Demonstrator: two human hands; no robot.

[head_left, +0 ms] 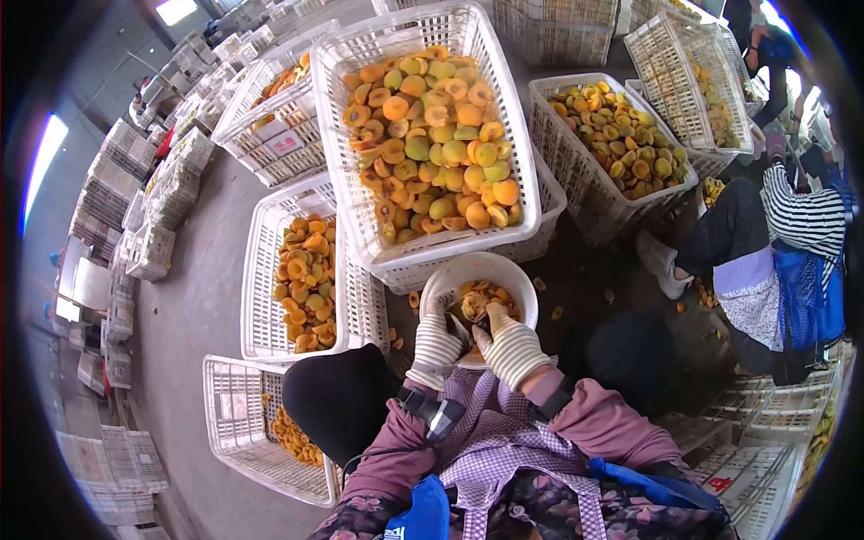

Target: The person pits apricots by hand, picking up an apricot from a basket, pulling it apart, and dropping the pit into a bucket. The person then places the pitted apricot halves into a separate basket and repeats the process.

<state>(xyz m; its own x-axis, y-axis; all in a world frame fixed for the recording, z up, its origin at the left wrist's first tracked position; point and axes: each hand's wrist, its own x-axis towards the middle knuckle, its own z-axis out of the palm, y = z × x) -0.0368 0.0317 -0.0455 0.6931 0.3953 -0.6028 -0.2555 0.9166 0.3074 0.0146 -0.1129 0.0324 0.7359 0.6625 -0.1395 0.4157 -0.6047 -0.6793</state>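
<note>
Both my hands wear whitish, striped knit gloves and meet over a white bucket (526,292) between my knees. Cut orange fruit, apparently apricots, lies inside it. My left hand (438,344) has its fingers curled at the bucket's near left side, with a brownish apricot piece (473,307) at its fingertips. My right hand (513,346) is bent in beside it, its fingers closed and pointing into the bucket; what they grip, if anything, is hidden. Directly beyond the bucket, a white crate (531,193) full of apricots, many of them halved, rests on another crate.
More fruit crates stand left (247,315), lower left (225,423) and right (562,171). A co-worker in a striped sleeve (796,211) sits at the right, one shoe (663,264) near the crates. Fruit bits lie on the floor (193,360). Crate stacks line the far left.
</note>
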